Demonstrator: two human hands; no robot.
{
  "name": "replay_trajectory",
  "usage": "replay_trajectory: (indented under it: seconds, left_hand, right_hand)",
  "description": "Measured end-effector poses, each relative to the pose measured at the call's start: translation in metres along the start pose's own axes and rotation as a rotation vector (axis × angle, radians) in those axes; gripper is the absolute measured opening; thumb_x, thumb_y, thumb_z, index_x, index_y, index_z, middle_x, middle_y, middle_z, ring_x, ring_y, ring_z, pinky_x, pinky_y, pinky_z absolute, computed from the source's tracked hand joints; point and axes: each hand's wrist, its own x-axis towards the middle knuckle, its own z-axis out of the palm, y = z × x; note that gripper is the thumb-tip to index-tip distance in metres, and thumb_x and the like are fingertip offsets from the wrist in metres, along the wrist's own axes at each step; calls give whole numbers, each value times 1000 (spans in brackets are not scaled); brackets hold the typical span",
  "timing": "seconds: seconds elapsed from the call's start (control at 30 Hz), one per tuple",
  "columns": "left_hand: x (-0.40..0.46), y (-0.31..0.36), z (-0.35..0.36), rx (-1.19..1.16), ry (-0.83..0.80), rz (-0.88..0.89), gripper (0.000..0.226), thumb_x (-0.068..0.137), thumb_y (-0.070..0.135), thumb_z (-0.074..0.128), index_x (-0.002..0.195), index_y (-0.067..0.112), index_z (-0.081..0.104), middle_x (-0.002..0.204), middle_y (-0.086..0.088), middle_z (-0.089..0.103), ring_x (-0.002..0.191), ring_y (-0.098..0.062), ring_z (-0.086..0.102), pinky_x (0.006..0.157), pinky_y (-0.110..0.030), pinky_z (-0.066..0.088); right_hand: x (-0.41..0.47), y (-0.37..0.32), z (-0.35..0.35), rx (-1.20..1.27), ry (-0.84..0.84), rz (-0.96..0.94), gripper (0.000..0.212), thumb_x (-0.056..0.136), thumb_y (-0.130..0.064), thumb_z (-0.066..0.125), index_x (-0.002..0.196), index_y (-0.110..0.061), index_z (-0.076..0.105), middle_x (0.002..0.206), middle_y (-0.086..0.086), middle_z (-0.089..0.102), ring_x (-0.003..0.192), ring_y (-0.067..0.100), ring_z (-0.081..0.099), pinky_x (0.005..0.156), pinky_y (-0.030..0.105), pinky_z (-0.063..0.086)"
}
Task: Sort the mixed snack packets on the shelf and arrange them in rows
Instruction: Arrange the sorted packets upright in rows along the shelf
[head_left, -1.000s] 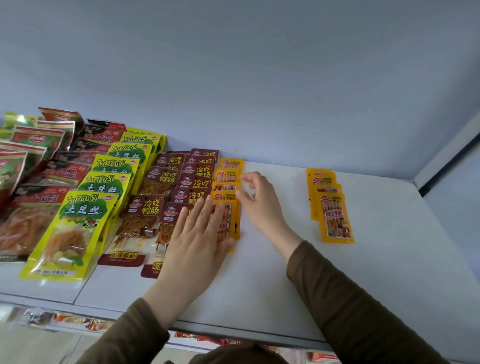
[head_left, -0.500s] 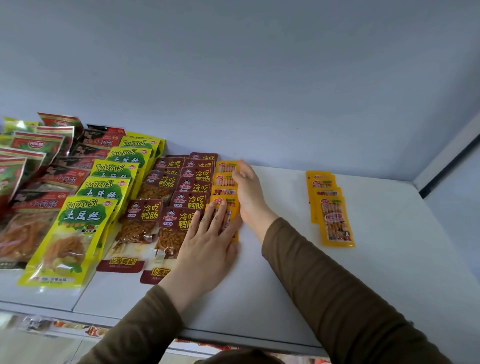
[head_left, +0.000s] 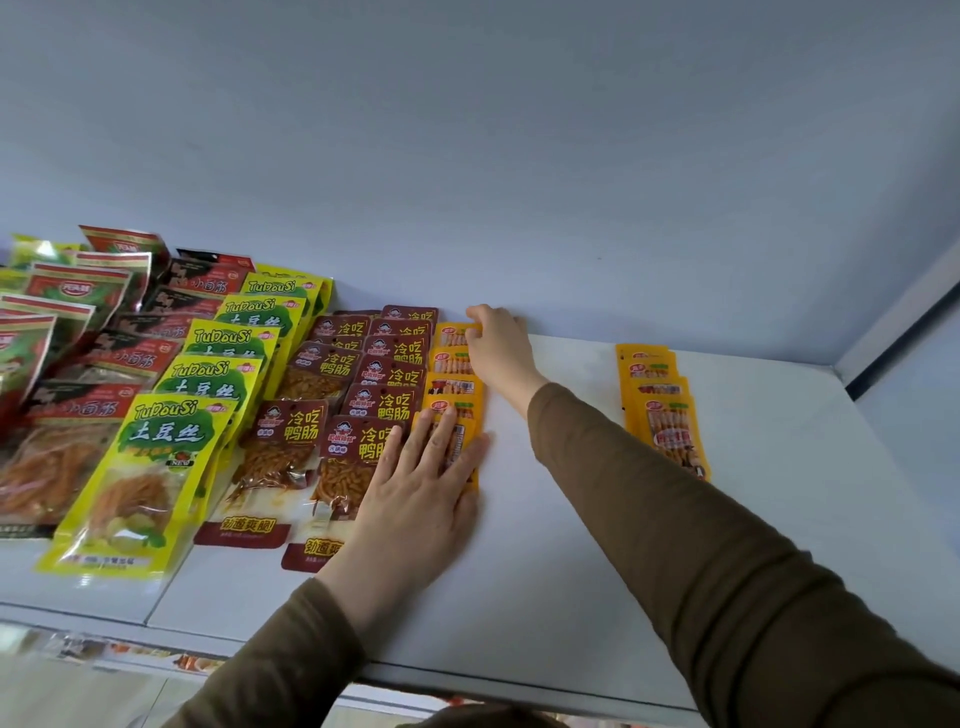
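Note:
A row of small orange snack packets (head_left: 454, 387) runs from front to back on the white shelf (head_left: 571, 561). My left hand (head_left: 415, 499) lies flat, fingers spread, on the row's front packet and the maroon packet beside it. My right hand (head_left: 501, 348) reaches to the back of that row near the wall, with its fingertips touching the right corner of the rearmost orange packet. A second short stack of orange packets (head_left: 662, 410) lies apart to the right.
Left of the orange row stand rows of maroon packets (head_left: 387, 374), yellow-green TuDouSi packets (head_left: 171, 431), red-black packets (head_left: 130, 358) and green-red packets (head_left: 52, 301). The back wall (head_left: 519, 208) and a right side panel (head_left: 904, 415) bound the shelf. Bare shelf separates the orange groups.
My right hand slid from the middle of the orange row along its right side to the rear end. My left hand stayed pressed on the front packets.

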Motion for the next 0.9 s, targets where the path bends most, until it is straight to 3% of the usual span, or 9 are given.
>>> replay_trajectory:
  seconds: [0.13, 0.27, 0.47, 0.63, 0.7, 0.8, 0.9]
  left_hand:
    - [0, -1, 0, -6, 4, 4, 61, 102, 53, 5, 162, 44, 0, 173, -2, -10, 155, -26, -22, 125, -49, -15]
    - [0, -1, -1, 14, 0, 6, 64, 99, 54, -3, 162, 44, -1, 173, -2, -9, 157, -27, -19, 124, -48, -17]
    - [-3, -2, 0, 12, -1, 10, 66, 97, 56, -5, 161, 45, -2, 173, -2, -7, 157, -27, -17, 124, -48, -17]
    - [-3, -1, -3, 5, -5, 12, 67, 95, 57, -7, 161, 46, -7, 173, -2, -11, 157, -27, -20, 126, -49, -13]
    - [-5, 0, -5, -3, 8, 12, 66, 96, 58, -6, 160, 46, -9, 172, -1, -13, 156, -26, -22, 127, -49, -13]
    - [-10, 1, -4, -16, 35, 11, 64, 100, 61, -2, 161, 44, -9, 171, 0, -17, 155, -26, -26, 127, -48, -12]
    - [-14, 2, -1, -23, 36, 15, 63, 100, 63, -4, 160, 45, -9, 170, 1, -18, 155, -22, -27, 127, -47, -12]
  right_hand:
    - [14, 1, 0, 1, -50, 17, 27, 105, -20, 46, 124, -13, 64, 123, 7, 64, 114, 25, 59, 94, 37, 51]
    - [18, 2, -3, 89, -87, 71, 12, 100, -23, 56, 102, -17, 66, 102, -2, 67, 98, 20, 64, 79, 32, 51]
    - [15, 0, -4, 154, -147, 64, 9, 95, -27, 63, 87, -23, 66, 98, -2, 70, 91, 17, 64, 66, 26, 44]
    - [9, 4, -1, 183, -94, 68, 10, 96, -28, 63, 94, -21, 70, 103, -2, 72, 95, 17, 66, 72, 26, 46]
    - [6, 7, 0, 197, -58, 74, 16, 99, -27, 59, 107, -19, 71, 111, -2, 70, 101, 17, 66, 76, 25, 48]
    - [-3, 12, -1, 265, 7, 41, 28, 103, -18, 49, 126, -17, 64, 128, 2, 62, 115, 16, 61, 90, 24, 48]
    - [-15, 19, -3, 200, 54, -136, 31, 106, -21, 45, 133, -17, 60, 136, 2, 58, 126, 18, 52, 105, 33, 45]
